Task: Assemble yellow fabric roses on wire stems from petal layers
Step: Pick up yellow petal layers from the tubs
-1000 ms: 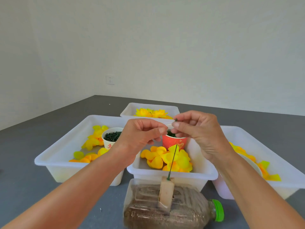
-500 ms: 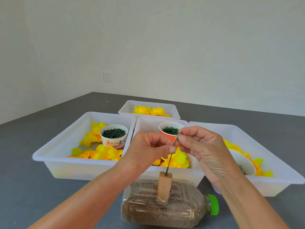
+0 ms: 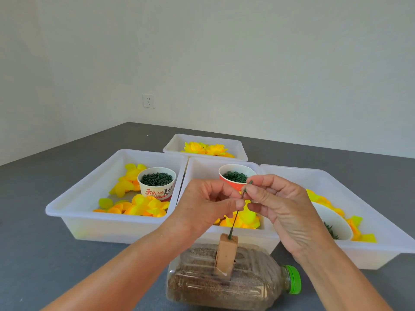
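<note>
- A thin green wire stem (image 3: 235, 217) stands tilted, its foot stuck in a wooden block (image 3: 226, 254) fixed on a plastic bottle (image 3: 224, 288) that lies on its side on the grey counter (image 3: 45, 254).
- The left hand (image 3: 202, 209) has its fingers curled, its fingertips pinching the stem partway up.
- The right hand (image 3: 280, 205) pinches the stem's top end between thumb and forefinger.
- Behind the hands, white trays (image 3: 78, 212) hold loose yellow petals (image 3: 143, 205).
- A white cup (image 3: 157, 185) in the left tray and a red cup (image 3: 233, 178) in the middle tray hold small dark green parts.
- Finished roses (image 3: 206, 149) lie in the far tray.
</note>
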